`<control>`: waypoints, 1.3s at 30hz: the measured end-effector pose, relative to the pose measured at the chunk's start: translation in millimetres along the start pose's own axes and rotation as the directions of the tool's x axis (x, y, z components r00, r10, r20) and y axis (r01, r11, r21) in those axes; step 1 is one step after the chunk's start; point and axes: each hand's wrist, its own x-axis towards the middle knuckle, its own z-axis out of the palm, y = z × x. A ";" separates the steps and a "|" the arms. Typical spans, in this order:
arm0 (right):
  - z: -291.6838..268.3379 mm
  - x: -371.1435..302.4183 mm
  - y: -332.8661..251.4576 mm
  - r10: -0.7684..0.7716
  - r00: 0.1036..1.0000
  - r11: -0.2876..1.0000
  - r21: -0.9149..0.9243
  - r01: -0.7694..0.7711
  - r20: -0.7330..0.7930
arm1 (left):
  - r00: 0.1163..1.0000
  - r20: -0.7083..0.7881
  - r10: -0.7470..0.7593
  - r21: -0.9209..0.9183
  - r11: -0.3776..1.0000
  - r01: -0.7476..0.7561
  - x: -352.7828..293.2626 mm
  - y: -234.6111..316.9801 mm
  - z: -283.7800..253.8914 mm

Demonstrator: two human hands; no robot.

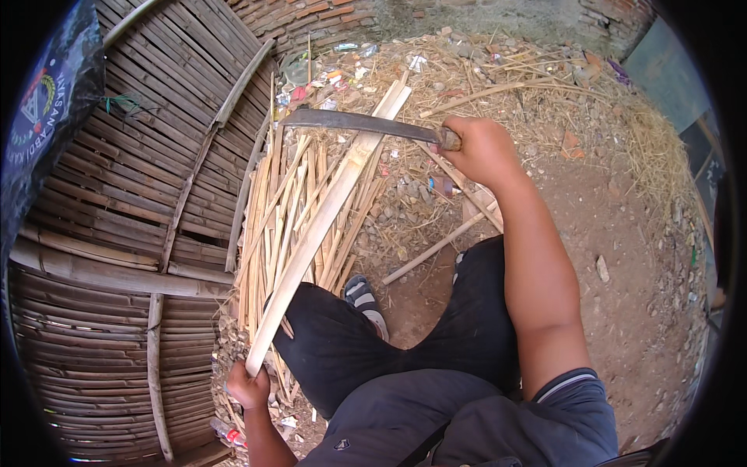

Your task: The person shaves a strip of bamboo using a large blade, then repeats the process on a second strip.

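Observation:
My right hand (pixel 481 149) is wrapped round the handle of a machete (pixel 350 121), whose long dark blade points left. The blade lies across the upper part of a pale split bamboo strip (pixel 311 233); whether it cuts into the strip cannot be told. Down at the lower left, my left hand (pixel 249 385) grips the near end of that strip. It slants up and away past my left knee. Beneath it, many thin bamboo slats (pixel 268 226) lie in a loose pile on the ground.
A bamboo slat wall (pixel 156 148) stands close on the left, with a dark printed banner (pixel 47 117) hanging there. A brick wall (pixel 319 27) closes the far side. Loose sticks (pixel 432 249), straw (pixel 661 163) and litter lie about. A plastic bottle (pixel 227 432) is near my left forearm.

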 end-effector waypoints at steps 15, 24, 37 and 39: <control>4.7 -3.1 -11.1 -0.111 0.993 0.994 -0.017 0.112 0.024 | 1.000 -0.005 0.012 0.016 1.000 -0.012 -0.5 2.7 5.8; -1.3 -2.8 0.6 0.023 0.999 0.999 -0.027 -0.022 0.035 | 0.998 -0.024 0.056 0.032 0.998 -0.056 0.6 2.1 6.7; -1.8 -0.7 5.1 0.073 0.997 0.985 -0.155 -0.073 -0.002 | 0.977 -0.091 0.195 0.280 0.946 -0.163 -1.6 -32.5 -4.3; -3.8 -4.0 -3.6 0.019 0.997 0.987 -0.162 -0.007 0.074 | 0.977 -0.100 0.187 0.304 0.941 -0.149 5.2 -28.0 -5.2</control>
